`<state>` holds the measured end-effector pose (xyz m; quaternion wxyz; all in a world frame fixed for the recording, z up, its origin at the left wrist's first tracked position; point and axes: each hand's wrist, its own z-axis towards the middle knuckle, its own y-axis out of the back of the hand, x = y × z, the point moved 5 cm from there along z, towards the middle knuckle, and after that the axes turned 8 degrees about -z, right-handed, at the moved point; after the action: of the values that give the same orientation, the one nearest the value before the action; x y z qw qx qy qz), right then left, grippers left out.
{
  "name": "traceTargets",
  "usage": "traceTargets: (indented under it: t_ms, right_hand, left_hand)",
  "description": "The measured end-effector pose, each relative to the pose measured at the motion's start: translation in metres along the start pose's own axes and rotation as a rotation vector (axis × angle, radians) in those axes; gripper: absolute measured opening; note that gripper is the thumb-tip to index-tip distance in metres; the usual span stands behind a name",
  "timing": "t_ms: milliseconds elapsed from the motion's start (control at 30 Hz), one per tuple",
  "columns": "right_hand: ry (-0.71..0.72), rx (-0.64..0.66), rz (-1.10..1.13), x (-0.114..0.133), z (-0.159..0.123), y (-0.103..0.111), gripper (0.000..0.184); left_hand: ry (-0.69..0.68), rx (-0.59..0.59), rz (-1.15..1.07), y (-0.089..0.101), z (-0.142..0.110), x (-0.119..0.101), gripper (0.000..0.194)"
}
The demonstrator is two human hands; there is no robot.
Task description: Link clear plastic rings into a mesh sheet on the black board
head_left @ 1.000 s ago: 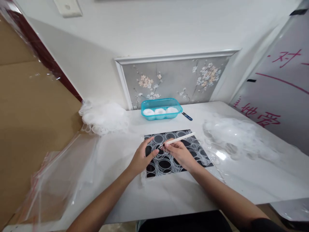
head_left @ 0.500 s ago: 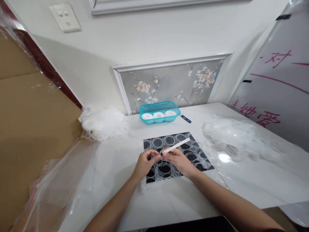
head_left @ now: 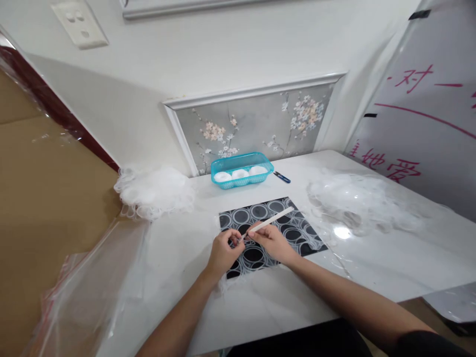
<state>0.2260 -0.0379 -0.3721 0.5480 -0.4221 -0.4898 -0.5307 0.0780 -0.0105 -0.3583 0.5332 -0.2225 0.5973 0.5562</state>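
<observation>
My right hand [head_left: 272, 241] pinches a thin white stick [head_left: 273, 219] that slants up to the right over a black mat with white rings [head_left: 277, 223]. My left hand [head_left: 224, 253] is closed just left of it, fingertips pinched at the stick's lower end on something too small to make out. Both hands hover over the mat's near left part, on the white table [head_left: 364, 267].
A turquoise basket [head_left: 241, 170] with three white rolls stands at the table's back, a small blue tool [head_left: 282, 177] beside it. Heaps of clear white rings lie at the left [head_left: 152, 191] and right [head_left: 353, 203]. A clear plastic bag [head_left: 92, 287] hangs off the left edge.
My left hand has gone from open fingers to a pinch at the stick's lower end. Both hands drew slightly toward me and the view tilted.
</observation>
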Motion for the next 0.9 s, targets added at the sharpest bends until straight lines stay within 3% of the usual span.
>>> traceTargets:
  t_ms: [167,367,467,533,700,900]
  right_hand:
    - [0.009,-0.082,0.057,0.004,0.003,0.010,0.024]
    - [-0.230,-0.073,0.546,-0.009,0.002,0.009,0.024]
    - [-0.318,-0.079,0.691,-0.011,0.001,0.011,0.023]
    - [-0.383,-0.050,0.793,-0.010,0.000,0.012,0.022]
    - [-0.468,0.089,0.949,-0.005,-0.001,0.012,0.017]
    - [-0.419,0.065,1.071,0.001,0.000,0.019,0.002]
  left_hand:
    - [-0.002,-0.038,-0.063,0.005,0.002,0.002,0.005]
    - [0.075,-0.004,-0.321,0.004,0.009,0.013,0.015]
    - [0.093,0.020,-0.411,0.004,0.010,0.016,0.016]
    - [0.078,0.047,-0.440,0.001,0.008,0.014,0.028]
    - [0.028,0.045,-0.321,-0.006,0.000,0.008,0.040]
    - [-0.051,-0.028,-0.105,0.003,0.004,0.004,0.024]
